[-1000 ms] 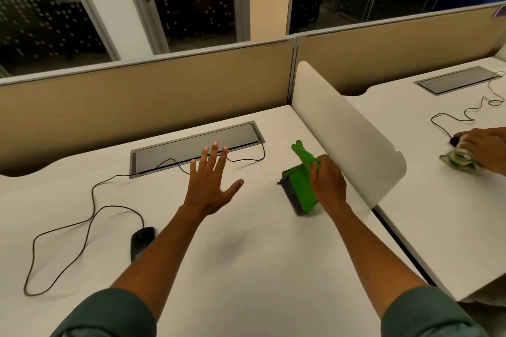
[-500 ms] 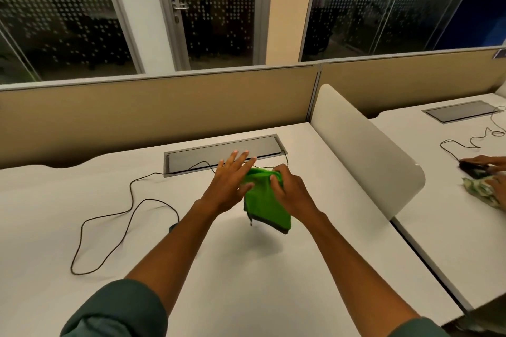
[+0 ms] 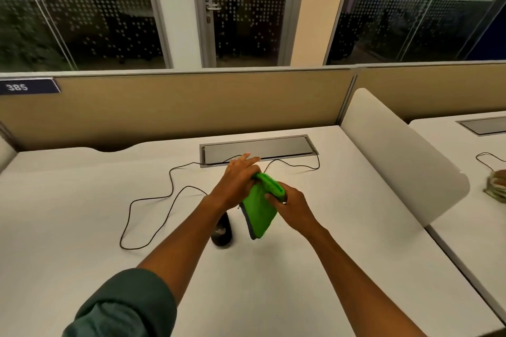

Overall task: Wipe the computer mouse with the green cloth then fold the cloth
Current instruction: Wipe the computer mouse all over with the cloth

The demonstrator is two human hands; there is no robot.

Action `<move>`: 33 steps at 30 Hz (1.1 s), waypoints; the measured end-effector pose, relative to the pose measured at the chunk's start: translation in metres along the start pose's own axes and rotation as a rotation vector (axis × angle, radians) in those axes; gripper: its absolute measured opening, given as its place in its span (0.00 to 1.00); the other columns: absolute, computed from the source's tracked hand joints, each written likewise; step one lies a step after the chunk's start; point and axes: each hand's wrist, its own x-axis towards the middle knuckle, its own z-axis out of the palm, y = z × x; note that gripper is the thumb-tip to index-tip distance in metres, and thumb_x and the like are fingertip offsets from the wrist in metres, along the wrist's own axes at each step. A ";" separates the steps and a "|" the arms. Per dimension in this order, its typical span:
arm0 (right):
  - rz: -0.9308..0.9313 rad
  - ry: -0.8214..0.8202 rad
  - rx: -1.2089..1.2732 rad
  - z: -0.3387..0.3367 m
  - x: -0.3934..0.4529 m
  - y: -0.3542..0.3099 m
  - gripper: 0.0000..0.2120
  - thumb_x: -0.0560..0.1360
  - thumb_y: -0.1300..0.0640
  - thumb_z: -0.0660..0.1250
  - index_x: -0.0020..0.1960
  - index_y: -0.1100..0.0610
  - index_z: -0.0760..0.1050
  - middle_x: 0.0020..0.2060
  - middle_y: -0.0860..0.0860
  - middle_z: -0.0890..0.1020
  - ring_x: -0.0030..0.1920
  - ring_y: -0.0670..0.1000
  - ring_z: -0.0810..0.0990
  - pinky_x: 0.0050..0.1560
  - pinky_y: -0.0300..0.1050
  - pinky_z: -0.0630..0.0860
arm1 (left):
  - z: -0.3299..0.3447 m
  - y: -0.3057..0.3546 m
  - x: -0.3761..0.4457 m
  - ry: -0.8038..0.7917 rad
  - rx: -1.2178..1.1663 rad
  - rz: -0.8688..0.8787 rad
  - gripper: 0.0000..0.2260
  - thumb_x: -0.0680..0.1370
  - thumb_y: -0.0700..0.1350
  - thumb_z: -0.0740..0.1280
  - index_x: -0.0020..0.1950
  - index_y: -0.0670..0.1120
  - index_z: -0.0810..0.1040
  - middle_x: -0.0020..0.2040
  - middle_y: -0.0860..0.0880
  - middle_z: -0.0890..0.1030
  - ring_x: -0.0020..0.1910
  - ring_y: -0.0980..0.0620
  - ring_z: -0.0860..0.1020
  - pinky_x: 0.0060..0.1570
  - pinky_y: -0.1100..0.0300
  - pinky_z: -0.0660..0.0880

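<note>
Between your hands, the green cloth [image 3: 259, 208] now hangs lifted off the surface [image 3: 82, 200], left hand [image 3: 235, 186] and right hand [image 3: 293, 206] both pinching it, mouse [image 3: 222, 231] just below your left wrist, unwiped.

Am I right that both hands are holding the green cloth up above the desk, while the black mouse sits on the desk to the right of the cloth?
Not quite: the head view shows the mouse on the desk to the left of the green cloth, partly behind the left forearm. The rest holds: the left hand and right hand hold the cloth up above the desk.
</note>
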 end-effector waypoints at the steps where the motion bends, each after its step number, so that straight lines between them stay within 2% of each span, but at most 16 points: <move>1: 0.018 0.022 -0.010 0.002 0.001 0.000 0.11 0.76 0.54 0.69 0.58 0.54 0.78 0.45 0.47 0.83 0.44 0.43 0.80 0.42 0.32 0.74 | 0.000 -0.003 -0.002 0.002 0.001 0.000 0.10 0.80 0.43 0.63 0.58 0.42 0.77 0.73 0.42 0.69 0.75 0.40 0.60 0.73 0.40 0.58; 3: 0.057 0.066 -0.020 0.005 0.004 -0.001 0.08 0.77 0.53 0.68 0.53 0.55 0.80 0.43 0.52 0.84 0.42 0.50 0.80 0.38 0.29 0.72 | 0.003 -0.011 -0.010 0.013 -0.007 -0.023 0.13 0.80 0.45 0.63 0.63 0.44 0.74 0.75 0.42 0.66 0.76 0.40 0.59 0.72 0.40 0.58; 7: 0.164 0.135 -0.039 0.004 0.013 -0.003 0.11 0.77 0.49 0.66 0.52 0.55 0.80 0.40 0.51 0.82 0.41 0.48 0.78 0.35 0.33 0.71 | 0.010 -0.030 -0.036 0.004 -0.048 -0.130 0.24 0.80 0.50 0.62 0.75 0.45 0.62 0.78 0.44 0.57 0.78 0.44 0.51 0.75 0.42 0.53; 10: 0.187 0.195 -0.081 0.000 0.021 -0.002 0.11 0.78 0.49 0.65 0.52 0.56 0.80 0.40 0.52 0.81 0.41 0.50 0.78 0.34 0.35 0.70 | 0.017 -0.050 -0.058 -0.061 -0.065 -0.229 0.28 0.81 0.53 0.60 0.78 0.47 0.54 0.80 0.46 0.52 0.79 0.47 0.48 0.76 0.44 0.48; 12: 0.196 0.239 -0.100 -0.003 0.025 -0.003 0.11 0.78 0.50 0.65 0.52 0.56 0.80 0.40 0.51 0.80 0.41 0.50 0.78 0.33 0.34 0.69 | 0.022 -0.064 -0.075 -0.096 -0.083 -0.274 0.30 0.80 0.53 0.61 0.78 0.48 0.52 0.80 0.47 0.51 0.79 0.47 0.47 0.76 0.45 0.47; 14: 0.194 0.279 -0.107 0.000 0.027 -0.007 0.10 0.79 0.50 0.64 0.53 0.54 0.79 0.39 0.48 0.80 0.40 0.47 0.77 0.32 0.31 0.68 | 0.028 -0.080 -0.092 -0.135 -0.118 -0.309 0.32 0.79 0.55 0.63 0.78 0.49 0.52 0.80 0.47 0.51 0.79 0.48 0.47 0.77 0.45 0.47; 16: 0.157 0.300 -0.088 0.007 0.027 -0.011 0.05 0.78 0.52 0.64 0.51 0.47 0.78 0.36 0.41 0.79 0.37 0.40 0.78 0.31 0.26 0.69 | 0.036 -0.094 -0.108 -0.192 -0.148 -0.338 0.37 0.76 0.58 0.66 0.78 0.50 0.51 0.80 0.48 0.51 0.79 0.49 0.46 0.77 0.46 0.46; 19: 0.096 0.261 -0.090 0.029 0.021 -0.009 0.12 0.78 0.58 0.64 0.56 0.43 0.78 0.37 0.36 0.79 0.38 0.33 0.78 0.35 0.26 0.71 | 0.050 -0.111 -0.127 -0.264 -0.177 -0.371 0.47 0.70 0.63 0.71 0.78 0.52 0.47 0.80 0.50 0.49 0.79 0.49 0.45 0.77 0.46 0.46; 21: 0.033 0.203 -0.120 0.047 0.012 -0.009 0.19 0.78 0.61 0.63 0.58 0.37 0.75 0.42 0.31 0.80 0.45 0.30 0.77 0.42 0.27 0.72 | 0.061 -0.118 -0.138 -0.294 -0.195 -0.385 0.52 0.65 0.66 0.72 0.78 0.52 0.45 0.80 0.51 0.47 0.79 0.50 0.44 0.77 0.46 0.46; 23: -0.068 0.149 -0.146 0.067 0.003 -0.014 0.29 0.77 0.65 0.62 0.57 0.28 0.70 0.49 0.21 0.76 0.52 0.25 0.74 0.50 0.20 0.68 | 0.071 -0.123 -0.147 -0.312 -0.212 -0.401 0.56 0.63 0.68 0.73 0.78 0.53 0.43 0.80 0.51 0.46 0.79 0.50 0.43 0.77 0.46 0.45; 25: -0.171 0.120 -0.208 0.088 -0.005 -0.013 0.35 0.73 0.69 0.62 0.58 0.27 0.68 0.53 0.17 0.71 0.53 0.22 0.71 0.53 0.17 0.64 | 0.081 -0.125 -0.154 -0.297 -0.242 -0.412 0.57 0.62 0.67 0.74 0.78 0.52 0.41 0.80 0.52 0.46 0.79 0.51 0.43 0.76 0.48 0.44; 27: -0.189 0.094 -0.258 0.106 -0.013 -0.003 0.30 0.71 0.67 0.63 0.61 0.34 0.71 0.54 0.20 0.72 0.54 0.24 0.71 0.54 0.22 0.68 | 0.088 -0.125 -0.157 -0.256 -0.282 -0.414 0.58 0.61 0.66 0.75 0.78 0.52 0.42 0.80 0.53 0.47 0.79 0.52 0.42 0.75 0.50 0.43; 28: -0.162 0.053 -0.250 0.114 -0.017 0.003 0.25 0.72 0.65 0.64 0.63 0.42 0.74 0.56 0.25 0.74 0.57 0.29 0.72 0.56 0.28 0.70 | 0.091 -0.125 -0.158 -0.232 -0.297 -0.415 0.58 0.61 0.66 0.75 0.78 0.52 0.42 0.80 0.53 0.48 0.78 0.52 0.42 0.76 0.50 0.43; 30: -0.066 -0.060 -0.231 0.128 -0.024 0.016 0.20 0.75 0.63 0.65 0.66 0.54 0.74 0.64 0.44 0.77 0.65 0.45 0.73 0.66 0.42 0.70 | 0.096 -0.125 -0.160 -0.182 -0.321 -0.412 0.58 0.62 0.64 0.76 0.78 0.52 0.41 0.79 0.55 0.47 0.78 0.53 0.42 0.76 0.51 0.42; 31: -0.038 -0.112 -0.233 0.131 -0.028 0.019 0.21 0.76 0.62 0.66 0.68 0.56 0.72 0.66 0.50 0.76 0.68 0.49 0.71 0.69 0.46 0.68 | 0.098 -0.125 -0.160 -0.157 -0.328 -0.403 0.57 0.62 0.64 0.76 0.78 0.51 0.41 0.78 0.57 0.46 0.78 0.53 0.41 0.76 0.52 0.41; 33: -0.059 -0.207 -0.266 0.136 -0.032 0.022 0.22 0.76 0.62 0.66 0.70 0.58 0.69 0.69 0.52 0.72 0.72 0.51 0.66 0.72 0.51 0.65 | 0.102 -0.124 -0.159 -0.113 -0.336 -0.390 0.57 0.63 0.63 0.76 0.78 0.49 0.41 0.77 0.58 0.45 0.78 0.53 0.42 0.75 0.53 0.40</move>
